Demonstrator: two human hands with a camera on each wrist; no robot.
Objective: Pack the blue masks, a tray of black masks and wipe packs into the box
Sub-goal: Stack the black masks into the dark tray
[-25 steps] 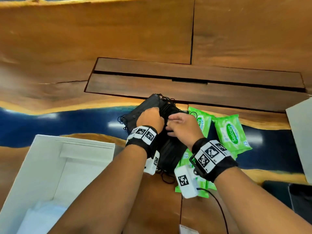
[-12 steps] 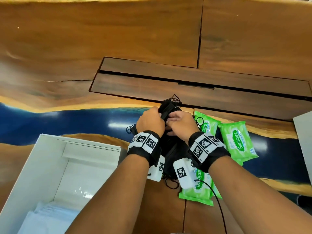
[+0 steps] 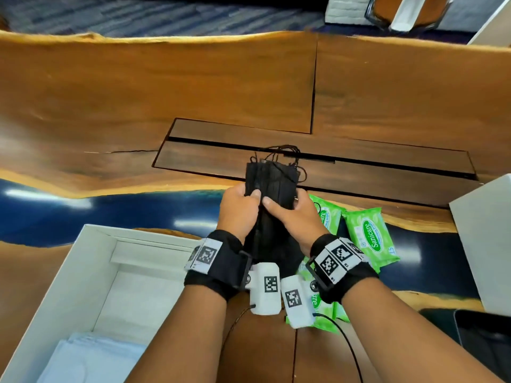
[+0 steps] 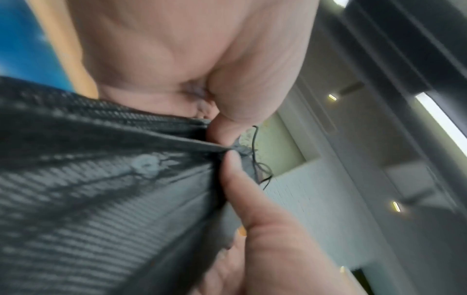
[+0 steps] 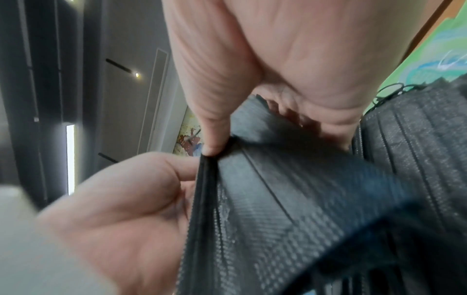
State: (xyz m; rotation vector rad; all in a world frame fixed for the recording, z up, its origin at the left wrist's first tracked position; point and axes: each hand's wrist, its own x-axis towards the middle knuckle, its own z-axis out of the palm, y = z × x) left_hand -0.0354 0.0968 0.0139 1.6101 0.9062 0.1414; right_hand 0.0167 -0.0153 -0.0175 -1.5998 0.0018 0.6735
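Note:
Both hands hold a stack of black masks (image 3: 272, 186) upright above the table, ear loops dangling at its top. My left hand (image 3: 239, 208) grips the stack's left side and my right hand (image 3: 290, 214) grips its right side, thumbs on the near face. The wrist views show the black masks (image 4: 101, 179) (image 5: 303, 189) pinched between thumb and fingers. Green wipe packs (image 3: 369, 239) lie on the table under and right of my right wrist. The open white box (image 3: 91, 261) stands at lower left with pale blue masks (image 3: 91, 357) in its near end.
A white box lid (image 3: 486, 239) lies at the right edge. A dark flat device (image 3: 486, 338) lies at lower right. A recessed wooden panel (image 3: 304, 150) with a slot runs across the table behind the masks. Cables trail from the wrist cameras.
The black masks have been lifted off the table and gathered into an upright stack between both hands. The head view has tilted up, showing the floor beyond the table.

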